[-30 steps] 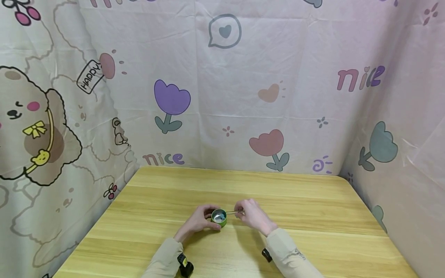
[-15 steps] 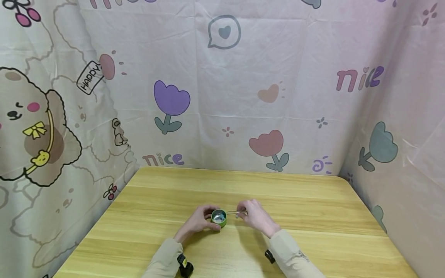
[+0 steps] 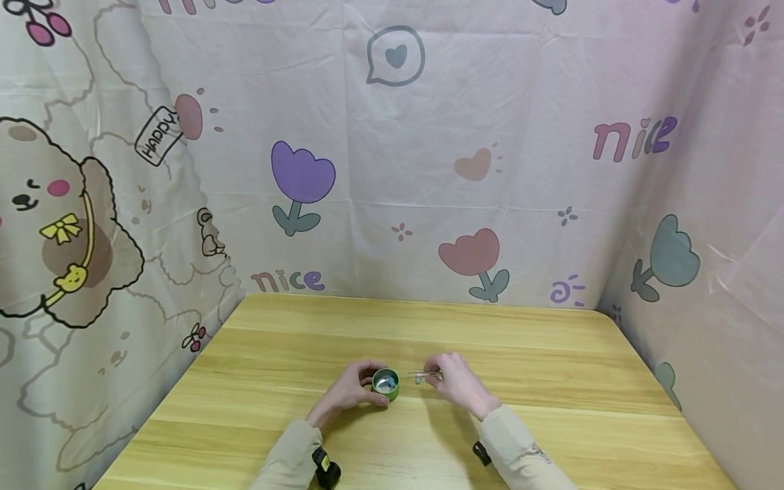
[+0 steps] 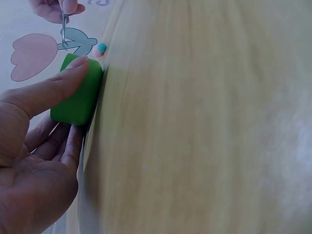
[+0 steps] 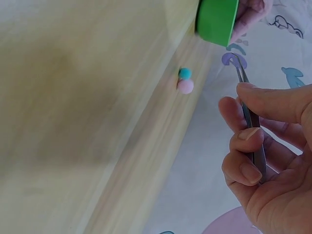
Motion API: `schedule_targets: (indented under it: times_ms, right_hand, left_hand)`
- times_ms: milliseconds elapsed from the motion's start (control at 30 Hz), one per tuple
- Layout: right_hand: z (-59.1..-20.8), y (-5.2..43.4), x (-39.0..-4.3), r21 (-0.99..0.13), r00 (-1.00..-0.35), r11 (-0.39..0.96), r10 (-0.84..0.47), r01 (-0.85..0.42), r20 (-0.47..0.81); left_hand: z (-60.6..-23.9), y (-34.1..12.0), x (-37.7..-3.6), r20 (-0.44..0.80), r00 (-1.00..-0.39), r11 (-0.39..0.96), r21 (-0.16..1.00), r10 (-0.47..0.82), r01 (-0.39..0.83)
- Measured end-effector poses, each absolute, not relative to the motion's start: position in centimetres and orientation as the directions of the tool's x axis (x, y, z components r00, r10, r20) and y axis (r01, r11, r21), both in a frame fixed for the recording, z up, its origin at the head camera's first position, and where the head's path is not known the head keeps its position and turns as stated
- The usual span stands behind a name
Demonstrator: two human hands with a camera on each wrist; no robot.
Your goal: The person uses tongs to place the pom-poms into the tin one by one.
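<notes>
My left hand point(image 3: 353, 386) holds a small round green tin point(image 3: 386, 397) upright on the table, thumb on the near side and fingers on the far side. Something small and bluish lies inside the tin; its details are too small to tell. Metal tweezers point(image 5: 251, 118) are pinched in my right hand point(image 3: 453, 382), to the right of the tin, tips pointing toward it. Nothing shows between the tips. On the tabletop below them, a teal ball point(image 5: 185, 73) and a pale pink ball point(image 5: 185, 87) sit side by side, apart from the tin point(image 4: 78, 100).
The wooden table point(image 3: 306, 327) extends around both hands. Printed cloth point(image 3: 392, 170) hangs behind it and along both sides. A black wrist device point(image 3: 327, 469) sits at the left sleeve, and another point(image 3: 481, 453) at the right one.
My right hand has drawn to the right, taking the tweezers away from the tin. The small balls beneath the tweezers have come into view. My left hand and the tin stay in place.
</notes>
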State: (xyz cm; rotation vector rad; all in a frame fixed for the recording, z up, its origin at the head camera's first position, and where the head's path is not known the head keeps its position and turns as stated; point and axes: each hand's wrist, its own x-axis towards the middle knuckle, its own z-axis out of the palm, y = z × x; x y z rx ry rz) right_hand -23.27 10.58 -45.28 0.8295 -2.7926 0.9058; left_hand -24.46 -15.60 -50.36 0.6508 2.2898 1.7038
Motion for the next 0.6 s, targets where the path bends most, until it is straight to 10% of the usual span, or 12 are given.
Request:
schedule_targets:
  times_ms: [600]
  right_hand:
    - [-45.76,11.35,-23.41,-0.495,-0.853,0.697,-0.463,-0.519,0.241]
  left_hand:
    - [-50.32,-15.56,-24.44,0.091,-0.878,0.232,0.947,0.47,0.222]
